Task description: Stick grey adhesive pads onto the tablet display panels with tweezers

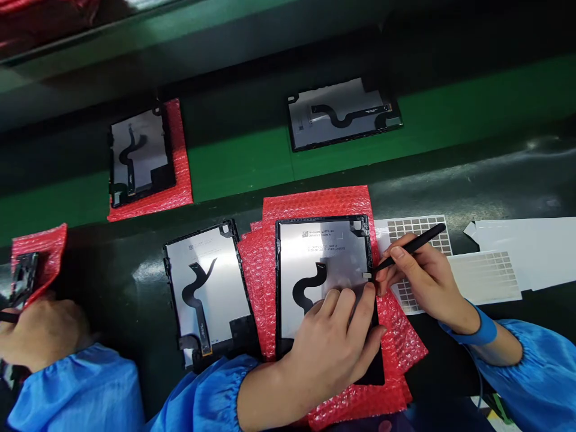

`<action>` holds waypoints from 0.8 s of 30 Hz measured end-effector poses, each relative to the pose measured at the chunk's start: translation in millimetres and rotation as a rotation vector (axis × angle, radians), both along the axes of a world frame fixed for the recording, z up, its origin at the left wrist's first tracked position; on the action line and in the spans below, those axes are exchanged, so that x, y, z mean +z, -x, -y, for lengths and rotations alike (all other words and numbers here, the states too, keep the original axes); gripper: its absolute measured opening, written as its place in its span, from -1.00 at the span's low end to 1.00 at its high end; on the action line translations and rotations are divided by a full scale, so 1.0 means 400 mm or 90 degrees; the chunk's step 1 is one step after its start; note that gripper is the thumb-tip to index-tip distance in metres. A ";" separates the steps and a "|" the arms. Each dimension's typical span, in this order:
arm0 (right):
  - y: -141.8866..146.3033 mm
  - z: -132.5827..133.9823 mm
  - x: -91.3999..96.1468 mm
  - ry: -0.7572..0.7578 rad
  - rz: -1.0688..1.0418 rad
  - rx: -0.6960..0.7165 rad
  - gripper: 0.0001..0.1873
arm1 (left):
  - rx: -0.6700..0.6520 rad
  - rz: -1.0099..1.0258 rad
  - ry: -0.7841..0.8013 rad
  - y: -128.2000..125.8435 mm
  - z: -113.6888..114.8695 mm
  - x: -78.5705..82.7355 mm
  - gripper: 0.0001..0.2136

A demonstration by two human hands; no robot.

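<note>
A display panel [288,324] with a silver back, black frame and curved black flex cable [299,291] lies in front of me on red bubble wrap [315,201]. My left hand [330,342] rests on its lower right part, fingers spread, with the index fingertip near the right edge. My right hand [420,276] grips a slim black pen-shaped tool [420,242]. The tool's tip reaches the panel's right edge, beside a small pale tab [367,275]; whether it touches the tab I cannot tell.
A second panel [216,240] lies to the left. Two more panels [344,117] [146,156] lie on the green strip behind. White sticker sheets [486,282] lie at right. At far left, a co-worker's hand [45,330] works near red bubble wrap [51,252].
</note>
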State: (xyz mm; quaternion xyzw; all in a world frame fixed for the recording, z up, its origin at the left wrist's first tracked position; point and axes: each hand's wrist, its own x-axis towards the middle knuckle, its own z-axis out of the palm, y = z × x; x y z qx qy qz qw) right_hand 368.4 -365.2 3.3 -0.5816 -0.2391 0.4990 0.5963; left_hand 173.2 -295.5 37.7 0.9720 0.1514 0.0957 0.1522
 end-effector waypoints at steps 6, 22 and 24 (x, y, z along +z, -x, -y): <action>0.000 -0.002 -0.002 0.000 0.004 0.008 -0.62 | 0.002 -0.009 -0.006 -0.002 0.002 0.003 -0.57; -0.005 -0.002 -0.004 -0.029 -0.002 0.008 -0.67 | 0.003 -0.037 -0.017 -0.013 0.005 0.006 -0.50; -0.007 -0.002 0.000 -0.042 0.017 -0.008 -0.69 | 0.003 -0.037 -0.014 -0.014 0.004 0.009 -0.50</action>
